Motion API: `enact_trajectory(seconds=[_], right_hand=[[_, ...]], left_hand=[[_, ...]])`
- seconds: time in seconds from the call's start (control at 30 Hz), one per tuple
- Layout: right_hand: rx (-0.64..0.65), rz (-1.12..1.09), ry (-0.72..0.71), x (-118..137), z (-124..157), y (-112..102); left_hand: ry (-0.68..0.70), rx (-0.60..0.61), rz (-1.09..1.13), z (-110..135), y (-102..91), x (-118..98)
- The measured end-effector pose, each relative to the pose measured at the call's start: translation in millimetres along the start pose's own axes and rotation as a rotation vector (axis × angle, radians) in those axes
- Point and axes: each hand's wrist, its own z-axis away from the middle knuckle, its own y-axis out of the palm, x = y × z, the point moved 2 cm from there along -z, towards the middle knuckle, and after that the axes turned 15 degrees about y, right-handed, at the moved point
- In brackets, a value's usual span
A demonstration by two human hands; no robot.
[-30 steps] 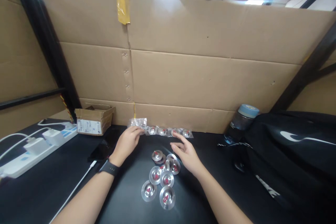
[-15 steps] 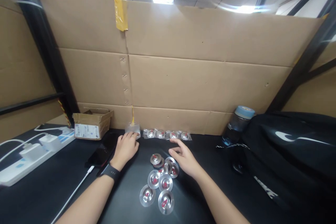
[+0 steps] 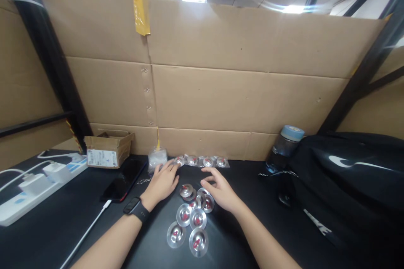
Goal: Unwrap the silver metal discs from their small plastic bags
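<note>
A loose group of round silvery metal discs with red marks [image 3: 198,219] lies on the black table between my hands, some overlapping. Behind them, similar discs in clear plastic packets [image 3: 207,162] form a row along the cardboard. My left hand [image 3: 162,183], wearing a dark watch [image 3: 136,208], stretches its fingers to the leftmost packet; whether they press on it I cannot tell. Just left of those fingertips stands a stack of clear plastic bags [image 3: 157,158]. My right hand [image 3: 221,189] hovers beside the loose discs, fingers bent and apart, with nothing in them.
At left are a power strip [image 3: 9,214] with plugs, a white cable [image 3: 85,234], a black phone [image 3: 123,180] and a small open cardboard box [image 3: 109,151]. A water bottle [image 3: 284,147] and a black bag [image 3: 347,193] stand at right. A cardboard wall [image 3: 202,105] closes the back.
My left hand has moved right, from the stack of plastic bags to the leftmost packaged disc, uncovering the stack. My right hand stays nearly where it was. The view has shifted slightly.
</note>
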Motion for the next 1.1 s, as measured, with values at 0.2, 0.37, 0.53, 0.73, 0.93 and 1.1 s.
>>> enact_trajectory(seconds=[0.2, 0.37, 0.53, 0.73, 0.93, 1.1], right_hand=[[-0.021, 0.0, -0.043, 0, -1, 0], [-0.04, 0.001, -0.075, 5, 0, -1], [-0.041, 0.018, -0.079, 5, -1, -2], [-0.047, 0.037, -0.084, 5, 0, -2], [-0.031, 0.05, -0.079, 5, 0, -1], [-0.036, 0.06, -0.081, 6, 1, -1]], left_hand=[[0.08, -0.06, 0.081, 1, 6.3, -1], [0.118, -0.07, 0.184, 0, 8.9, -1], [0.134, -0.047, 0.237, -3, -3.6, -7], [0.12, -0.061, 0.253, -2, 6.9, -3], [0.101, -0.076, 0.276, 0, 7.9, -2], [0.114, -0.122, 0.304, 0, 6.8, -3]])
